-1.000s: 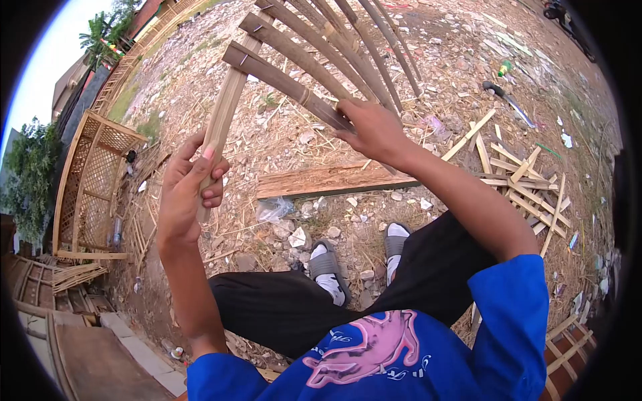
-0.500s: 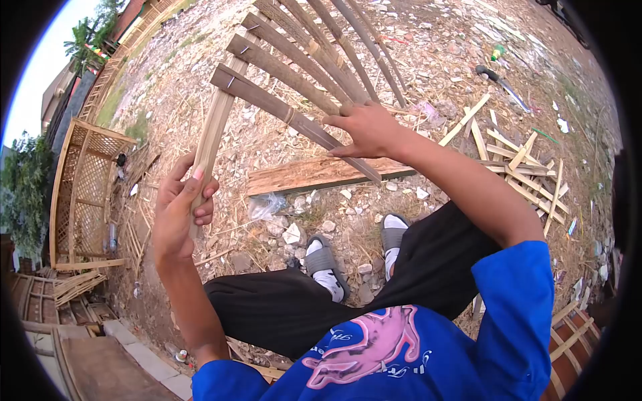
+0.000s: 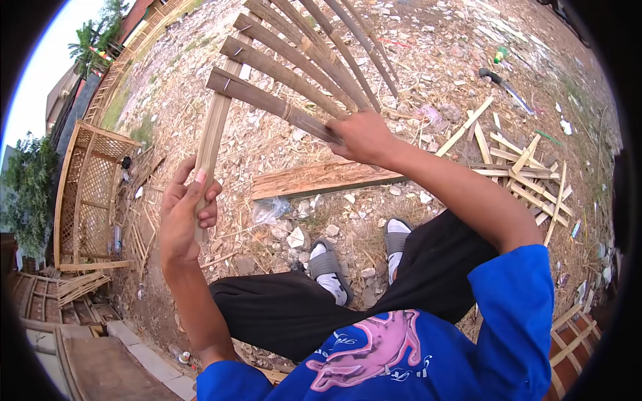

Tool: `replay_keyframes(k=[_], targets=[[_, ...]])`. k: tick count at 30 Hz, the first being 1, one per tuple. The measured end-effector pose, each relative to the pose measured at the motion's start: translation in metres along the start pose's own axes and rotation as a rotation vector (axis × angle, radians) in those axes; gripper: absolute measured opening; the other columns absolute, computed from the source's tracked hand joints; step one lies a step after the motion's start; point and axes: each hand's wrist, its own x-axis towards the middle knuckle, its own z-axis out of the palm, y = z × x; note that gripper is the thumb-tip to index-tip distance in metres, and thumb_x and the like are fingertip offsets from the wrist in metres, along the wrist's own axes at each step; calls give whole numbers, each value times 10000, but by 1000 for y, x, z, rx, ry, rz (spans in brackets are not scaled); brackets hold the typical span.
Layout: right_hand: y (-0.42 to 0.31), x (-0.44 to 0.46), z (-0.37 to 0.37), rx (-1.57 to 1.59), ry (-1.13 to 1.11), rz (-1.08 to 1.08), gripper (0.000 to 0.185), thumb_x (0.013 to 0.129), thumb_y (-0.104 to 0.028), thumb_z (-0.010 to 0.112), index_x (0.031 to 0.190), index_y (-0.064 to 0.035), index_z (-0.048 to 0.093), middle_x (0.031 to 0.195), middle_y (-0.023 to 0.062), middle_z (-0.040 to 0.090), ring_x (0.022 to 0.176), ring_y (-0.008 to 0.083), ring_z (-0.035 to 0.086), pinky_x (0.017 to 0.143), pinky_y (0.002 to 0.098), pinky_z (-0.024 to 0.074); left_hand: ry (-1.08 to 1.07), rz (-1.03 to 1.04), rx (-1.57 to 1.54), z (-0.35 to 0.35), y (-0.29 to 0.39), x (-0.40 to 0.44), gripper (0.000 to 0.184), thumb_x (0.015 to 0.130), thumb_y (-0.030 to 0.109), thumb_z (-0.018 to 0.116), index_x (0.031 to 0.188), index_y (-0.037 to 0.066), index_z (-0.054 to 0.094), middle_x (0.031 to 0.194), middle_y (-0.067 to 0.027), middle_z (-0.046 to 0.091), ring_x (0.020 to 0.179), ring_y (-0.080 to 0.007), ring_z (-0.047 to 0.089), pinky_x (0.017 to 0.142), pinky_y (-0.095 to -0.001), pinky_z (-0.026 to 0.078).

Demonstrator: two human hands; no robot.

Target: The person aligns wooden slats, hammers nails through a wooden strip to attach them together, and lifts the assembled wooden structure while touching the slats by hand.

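Observation:
My left hand (image 3: 189, 208) is closed around the lower part of a pale wooden batten (image 3: 212, 130), which stands tilted in front of me. Several brown bamboo slats (image 3: 249, 95) fan out to the right from the batten, with nail ends showing at the joints. My right hand (image 3: 363, 137) is closed on the right end of the nearest bamboo slat, against the ends of neighbouring slats. That slat's tip is hidden by the hand.
A thick wooden plank (image 3: 321, 177) lies on the rubble ground before my feet. At the right are a pile of wood strips (image 3: 521, 164) and a dark-headed tool (image 3: 491, 75). A lattice panel (image 3: 93, 194) stands at the left, and a clear plastic bag (image 3: 269, 208) lies near the plank.
My right hand has closed its spread fingers around the nearest slat. The slat's end, which stuck out below the hand, no longer shows. The left hand keeps its grip.

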Motion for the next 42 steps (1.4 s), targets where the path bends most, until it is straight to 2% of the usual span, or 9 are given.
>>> replay_keyframes(k=[6, 12, 16, 22, 26, 28, 33, 39, 42], targets=[[2, -6, 3, 25, 53, -31, 283, 845, -351, 666, 959, -92, 653, 831, 90, 702, 818, 315, 695, 766, 469, 511, 11, -27, -36, 1, 1, -3, 445, 1015, 152, 565, 1430, 76, 424, 806, -38, 514, 533, -21, 401, 438, -148, 315], [4, -9, -34, -20, -342, 93, 380, 841, -395, 676, 1103, -120, 667, 922, 101, 715, 893, 319, 695, 767, 453, 550, 21, -61, 31, -13, -10, 9, 454, 1014, 164, 559, 1439, 86, 419, 800, -27, 519, 526, -17, 401, 432, -146, 315], [42, -15, -29, -18, -554, 220, 479, 836, -421, 682, 1224, -142, 649, 1106, 138, 701, 1052, 315, 667, 891, 449, 533, 39, -42, 118, -29, -20, 18, 453, 1003, 177, 581, 1423, 93, 435, 779, -9, 525, 518, -10, 407, 423, -143, 313], [51, -22, -29, -113, -716, 242, 550, 846, -465, 681, 1303, -166, 617, 1112, 117, 711, 1114, 309, 649, 935, 455, 512, 46, 60, 394, -51, -12, 32, 433, 985, 182, 620, 1386, 50, 526, 723, 10, 541, 525, -24, 407, 442, -187, 295], [42, -13, -52, 12, -435, 281, 449, 850, -383, 679, 1238, -159, 647, 1023, 116, 723, 1025, 298, 679, 875, 432, 537, 26, 80, 458, -67, -12, 40, 394, 985, 169, 626, 1363, 75, 572, 722, 11, 565, 536, -32, 424, 461, -195, 309], [47, -1, -60, 89, -190, 213, 373, 867, -323, 674, 1192, -141, 662, 850, 69, 703, 847, 275, 678, 752, 417, 532, 27, 66, 486, -67, -12, 39, 394, 980, 173, 633, 1359, 81, 581, 721, 16, 568, 545, -31, 429, 468, -199, 315], [54, 63, -113, -2, 338, 124, 520, 906, -319, 695, 1388, -216, 529, 824, 48, 700, 707, 202, 676, 668, 374, 543, -89, 76, 529, -70, -13, 38, 396, 965, 186, 657, 1342, 77, 601, 724, 25, 579, 578, -28, 452, 488, -203, 339], [85, 102, -140, 54, 154, -54, 349, 879, -290, 692, 1193, -140, 709, 858, 80, 728, 721, 231, 674, 693, 383, 543, -158, 101, 595, -60, -11, 31, 371, 963, 188, 660, 1315, 75, 628, 711, 33, 576, 598, -32, 473, 504, -207, 354], [83, 89, -153, 51, 126, 42, 292, 900, -298, 726, 1049, -49, 757, 858, 115, 733, 733, 225, 675, 730, 342, 531, -176, 128, 596, -59, -11, 31, 374, 963, 194, 665, 1316, 77, 628, 699, 35, 567, 587, -29, 460, 504, -206, 347]])
